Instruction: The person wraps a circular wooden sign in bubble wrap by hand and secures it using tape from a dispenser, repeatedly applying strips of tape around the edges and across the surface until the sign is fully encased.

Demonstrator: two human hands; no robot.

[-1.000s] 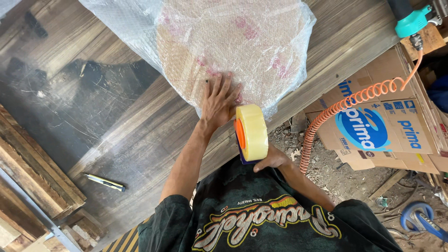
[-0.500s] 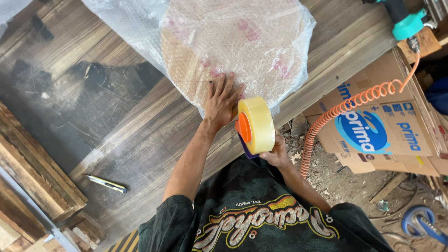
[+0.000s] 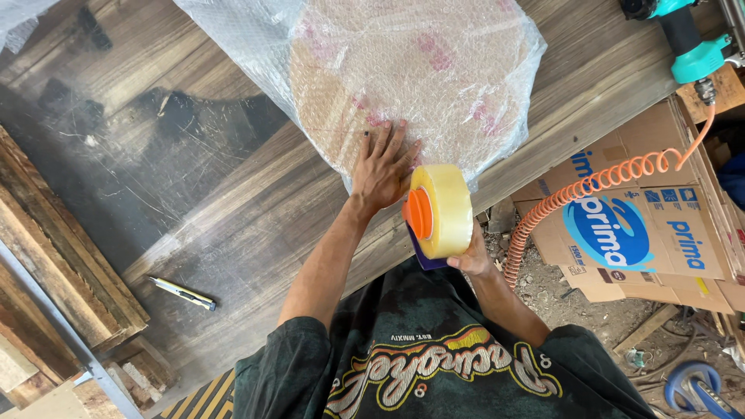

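Bubble-wrapped round disc (image 3: 419,77), tape dispenser (image 3: 438,213)

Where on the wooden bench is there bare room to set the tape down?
Bare wood lies between the bubble-wrapped disc and the utility knife, left of the left hand. The near edge by the tape dispenser in the right hand is crowded.

A workshop: a big scratched wooden workbench (image 3: 233,194), rough wood planks (image 3: 54,256) beside it, and a coiled orange air hose (image 3: 590,190) nearby.
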